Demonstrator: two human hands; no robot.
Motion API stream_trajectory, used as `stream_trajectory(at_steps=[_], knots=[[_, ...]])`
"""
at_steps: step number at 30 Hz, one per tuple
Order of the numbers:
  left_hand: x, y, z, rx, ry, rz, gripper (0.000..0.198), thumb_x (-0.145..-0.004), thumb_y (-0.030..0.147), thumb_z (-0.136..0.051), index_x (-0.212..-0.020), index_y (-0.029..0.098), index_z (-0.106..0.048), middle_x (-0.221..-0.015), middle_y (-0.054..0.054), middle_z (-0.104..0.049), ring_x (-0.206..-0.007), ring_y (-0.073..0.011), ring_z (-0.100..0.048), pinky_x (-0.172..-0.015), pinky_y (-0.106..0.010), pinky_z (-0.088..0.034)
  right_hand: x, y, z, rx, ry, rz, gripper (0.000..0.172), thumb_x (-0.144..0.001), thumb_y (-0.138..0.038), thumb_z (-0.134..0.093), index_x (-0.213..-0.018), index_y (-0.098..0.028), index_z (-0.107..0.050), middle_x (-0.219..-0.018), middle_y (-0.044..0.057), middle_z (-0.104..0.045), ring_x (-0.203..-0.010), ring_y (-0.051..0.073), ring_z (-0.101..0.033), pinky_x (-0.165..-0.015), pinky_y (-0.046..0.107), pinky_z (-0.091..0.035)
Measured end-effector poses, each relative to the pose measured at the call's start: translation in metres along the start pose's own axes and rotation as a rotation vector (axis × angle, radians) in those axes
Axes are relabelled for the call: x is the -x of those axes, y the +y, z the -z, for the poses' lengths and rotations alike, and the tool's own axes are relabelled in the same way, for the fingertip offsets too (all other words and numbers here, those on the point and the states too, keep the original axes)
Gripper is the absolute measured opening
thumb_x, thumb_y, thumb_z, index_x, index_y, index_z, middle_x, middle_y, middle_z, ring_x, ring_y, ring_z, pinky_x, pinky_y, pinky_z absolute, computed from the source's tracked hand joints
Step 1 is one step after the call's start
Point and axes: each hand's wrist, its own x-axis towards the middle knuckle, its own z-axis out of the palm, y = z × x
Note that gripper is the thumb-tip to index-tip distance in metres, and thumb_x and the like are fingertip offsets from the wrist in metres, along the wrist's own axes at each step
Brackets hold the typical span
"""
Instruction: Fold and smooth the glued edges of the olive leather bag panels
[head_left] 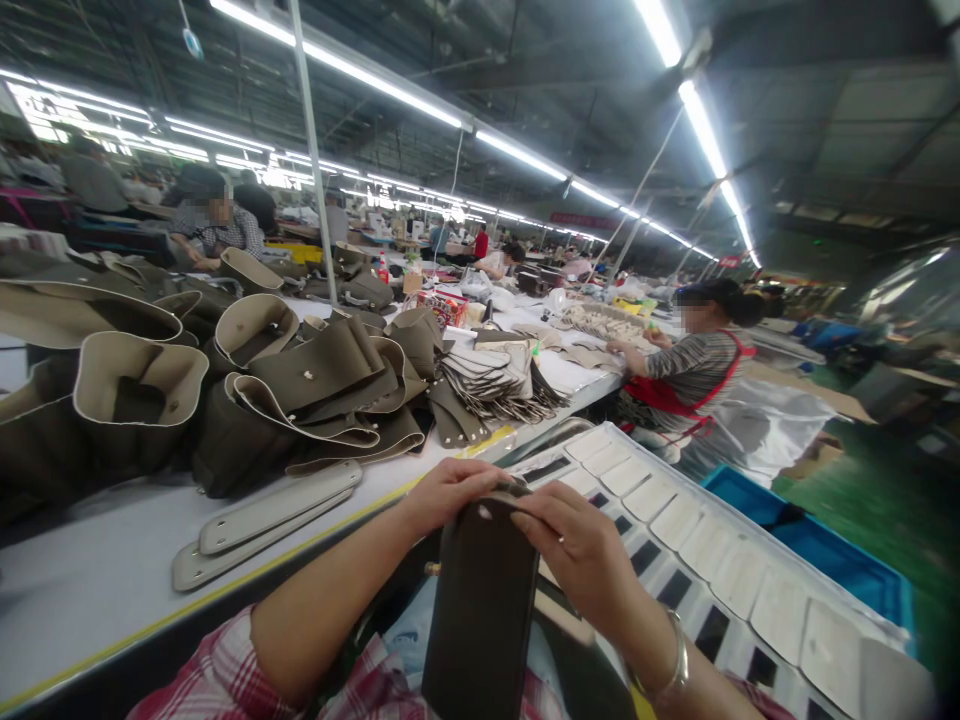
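Note:
A dark brown leather bag piece (480,600) hangs upright in front of me, its top edge pinched between both hands. My left hand (457,490) closes on the upper left corner, thumb along the rim. On the upper right, my right hand (574,535) grips the same edge with its fingertips. A small pale spot shows near the top of the piece, between the hands. To the left on the table lie two light grey straps (277,515) with metal studs, one partly over the other. The lower end of the brown piece runs out of view.
A heap of brown bag bodies (315,390) covers the table's left side. Stacked pale flaps (491,375) lie beyond my hands. At right are a tray of pale panels (697,530) and a blue crate (817,545). A co-worker in a red apron (686,385) sits at the table.

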Motion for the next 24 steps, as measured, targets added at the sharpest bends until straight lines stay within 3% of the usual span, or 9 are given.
stream_trajectory(at_steps=[4,8,12,17,24], knots=[[0.004,-0.013,-0.002,0.106,0.143,0.052,0.063,-0.088,0.058,-0.024,-0.099,0.014,-0.068,-0.094,-0.007,-0.069,-0.089,-0.0219,-0.060,-0.084,-0.034,-0.043,-0.011,0.008,-0.006,-0.029,0.079,-0.179,0.014,-0.086,-0.030,-0.055,-0.080,-0.020,-0.063,-0.072,0.002,-0.057,-0.067,0.014,-0.053,-0.062,0.025,-0.042],[0.013,-0.009,-0.001,0.032,0.183,0.030,0.066,-0.090,0.057,-0.016,-0.103,0.016,-0.067,-0.098,-0.005,-0.069,-0.096,-0.0214,-0.058,-0.089,-0.034,-0.040,-0.016,0.004,-0.011,-0.025,0.089,-0.241,0.014,-0.085,-0.030,-0.055,-0.079,-0.020,-0.062,-0.074,0.001,-0.059,-0.067,0.014,-0.053,-0.063,0.025,-0.042],[0.018,0.002,0.003,-0.078,0.138,-0.065,0.052,-0.090,0.051,-0.030,-0.104,0.017,-0.066,-0.099,-0.004,-0.067,-0.093,-0.0196,-0.057,-0.088,-0.030,-0.040,-0.019,0.000,-0.010,-0.026,0.068,-0.281,0.014,-0.084,-0.029,-0.056,-0.075,-0.019,-0.061,-0.071,0.001,-0.058,-0.066,0.014,-0.052,-0.063,0.025,-0.041],[0.015,0.001,0.006,-0.050,0.095,-0.036,0.038,-0.082,0.044,-0.053,-0.103,0.016,-0.066,-0.089,-0.004,-0.067,-0.075,-0.0147,-0.056,-0.072,-0.025,-0.043,-0.021,-0.002,-0.011,-0.070,0.078,-0.309,0.015,-0.083,-0.029,-0.055,-0.074,-0.019,-0.061,-0.071,0.001,-0.058,-0.066,0.014,-0.052,-0.062,0.025,-0.040],[0.019,0.006,0.003,-0.109,0.171,-0.062,0.028,-0.084,0.036,-0.052,-0.098,0.017,-0.067,-0.087,-0.003,-0.065,-0.074,-0.0128,-0.055,-0.067,-0.021,-0.044,-0.022,0.005,-0.024,-0.235,0.169,-0.409,0.017,-0.078,-0.035,-0.062,-0.078,-0.019,-0.056,-0.065,-0.002,-0.053,-0.058,0.011,-0.047,-0.053,0.022,-0.037]])
